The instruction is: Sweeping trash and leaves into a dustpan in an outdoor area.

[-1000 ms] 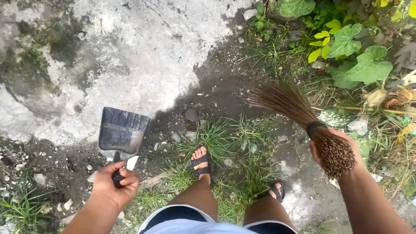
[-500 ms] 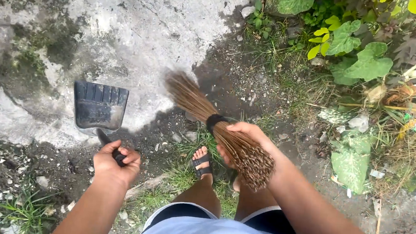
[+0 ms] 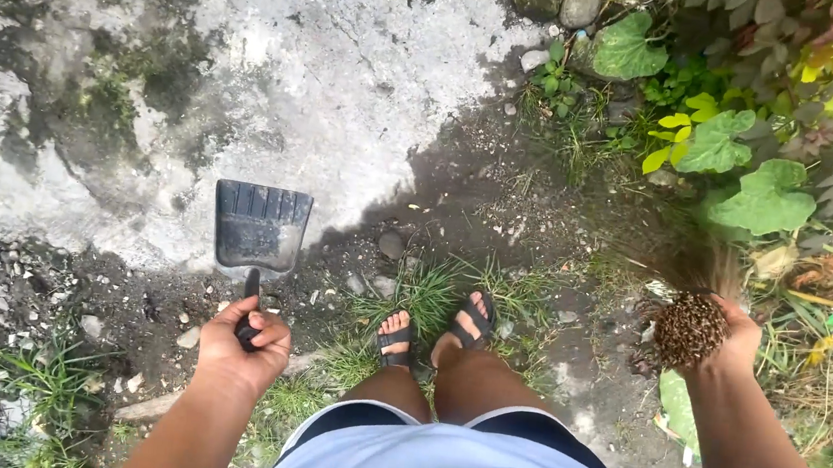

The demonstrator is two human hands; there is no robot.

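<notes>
On the ground at the edge of a garden bed, a broad patch of weathered concrete (image 3: 279,82), pale and blotched with dark moss, fills the upper left, giving way to dark soil (image 3: 500,201) strewn with small stones and tufts of grass (image 3: 431,296). Leafy plants (image 3: 744,162) crowd the upper right. The person stands with both sandalled feet (image 3: 433,331) on the grass tuft. A dark dustpan (image 3: 259,225) lies flat where concrete meets soil, its mouth facing away from the person; the left hand (image 3: 246,345) is closed around its short handle, the fingers wrapped tight. The right hand (image 3: 723,341) is clenched round a bundled stick broom (image 3: 689,303), seen nearly end-on and blurred, its bristles pointing toward the plants, well apart from the pan. Judged from this layout, the step in hand is a sweeping stroke at the bed's edge, with the pan parked and waiting. The next move calls for drawing the bristles low across the soil toward the pan's mouth, keeping the pan's lip pressed to the ground so that grit and the loose pebble (image 3: 391,244) beside it do not slip under.
</notes>
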